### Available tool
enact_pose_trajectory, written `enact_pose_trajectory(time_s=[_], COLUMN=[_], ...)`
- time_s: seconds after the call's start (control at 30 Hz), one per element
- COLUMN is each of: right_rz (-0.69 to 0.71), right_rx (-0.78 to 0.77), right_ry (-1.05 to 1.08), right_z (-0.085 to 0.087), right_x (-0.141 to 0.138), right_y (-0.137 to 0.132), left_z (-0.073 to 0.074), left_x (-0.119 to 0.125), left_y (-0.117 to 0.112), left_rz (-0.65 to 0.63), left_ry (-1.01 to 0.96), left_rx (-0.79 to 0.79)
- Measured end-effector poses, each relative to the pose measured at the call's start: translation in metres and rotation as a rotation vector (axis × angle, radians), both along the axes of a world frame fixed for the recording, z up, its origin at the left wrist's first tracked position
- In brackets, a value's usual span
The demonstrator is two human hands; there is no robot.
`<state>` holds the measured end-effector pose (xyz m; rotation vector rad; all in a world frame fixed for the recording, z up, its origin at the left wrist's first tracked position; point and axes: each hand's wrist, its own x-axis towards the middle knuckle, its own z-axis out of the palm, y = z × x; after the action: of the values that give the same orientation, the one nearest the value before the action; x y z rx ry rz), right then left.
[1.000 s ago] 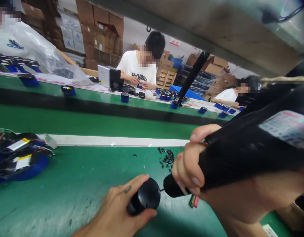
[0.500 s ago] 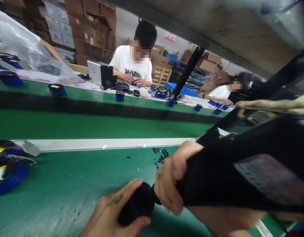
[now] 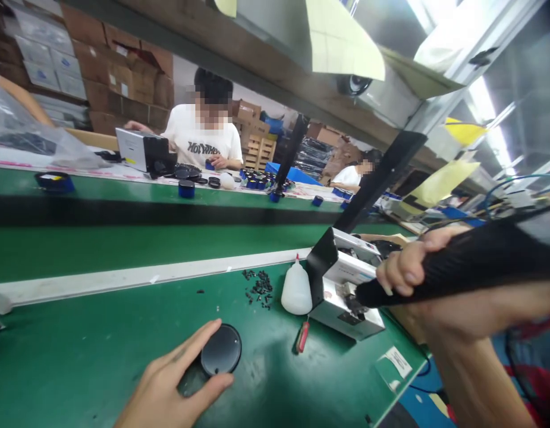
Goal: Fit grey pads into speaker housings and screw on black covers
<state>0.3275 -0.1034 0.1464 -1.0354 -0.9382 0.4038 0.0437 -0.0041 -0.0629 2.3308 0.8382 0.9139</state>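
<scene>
At the lower middle, my left hand (image 3: 181,371) grips a round black cap (image 3: 221,349) between thumb and fingers, its flat face turned up, just over the green bench (image 3: 100,333). My right hand (image 3: 406,267) is wrapped round a thick black power screwdriver (image 3: 480,255). The screwdriver's tip reaches the metal fitting on the front of a white-and-black box-shaped machine (image 3: 346,291); whether it touches is hard to tell. Small black screws (image 3: 260,286) lie heaped between the cap and a white squeeze bottle (image 3: 297,288) with a red tip.
A red-handled screwdriver (image 3: 302,337) lies before the machine. A white rail (image 3: 123,279) crosses behind the bench. Blue round parts (image 3: 186,189) stand on the far green belt. Across it sits a person (image 3: 203,137) in a white shirt. A shelf (image 3: 275,47) hangs overhead, with a black post (image 3: 377,184).
My right hand has swung the power screwdriver away from the cap, right to the machine. My left hand still holds the cap. The view has turned right.
</scene>
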Motion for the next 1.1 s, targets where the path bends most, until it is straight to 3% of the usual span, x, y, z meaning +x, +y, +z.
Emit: enact_pose_trajectory(time_s=[0.07,0.17,0.37,0.47,0.53,0.7,0.8,0.93,1.1], right_rz=[-0.082,-0.08,-0.111,-0.065,0.011,0.423,0.544,0.59,0.61], right_rx=[-0.007,-0.063,-0.265,-0.363,-0.331,-0.153,-0.108,-0.111,-0.166], right_ry=[-0.074,-0.09,0.049,0.123,0.132,0.103,0.136,0.14,0.181], right_z=[-0.004,-0.016,-0.023,-0.027,-0.028,-0.019,-0.018,-0.027,-0.036], right_x=[0.028,0.05,0.044,0.022,-0.004,-0.089,-0.126,-0.141,-0.141], right_y=[-0.005,0.002,0.008,0.008,0.013,0.049,0.076,0.095,0.096], left_z=[-0.002,-0.003,0.008,0.019,0.025,0.036,0.037,0.027,0.022], left_x=[0.0,0.0,0.001,0.003,0.004,0.006,0.007,0.008,0.009], left_y=[0.001,0.003,0.002,-0.003,-0.007,-0.012,-0.012,-0.012,-0.013], left_rz=[0.009,0.006,-0.028,-0.042,-0.038,-0.018,-0.059,-0.018,-0.041], left_ry=[-0.02,-0.044,0.01,0.015,-0.004,-0.032,-0.073,-0.107,-0.163], left_rx=[0.016,-0.009,-0.275,-0.426,-0.498,-0.603,-0.598,-0.536,-0.53])
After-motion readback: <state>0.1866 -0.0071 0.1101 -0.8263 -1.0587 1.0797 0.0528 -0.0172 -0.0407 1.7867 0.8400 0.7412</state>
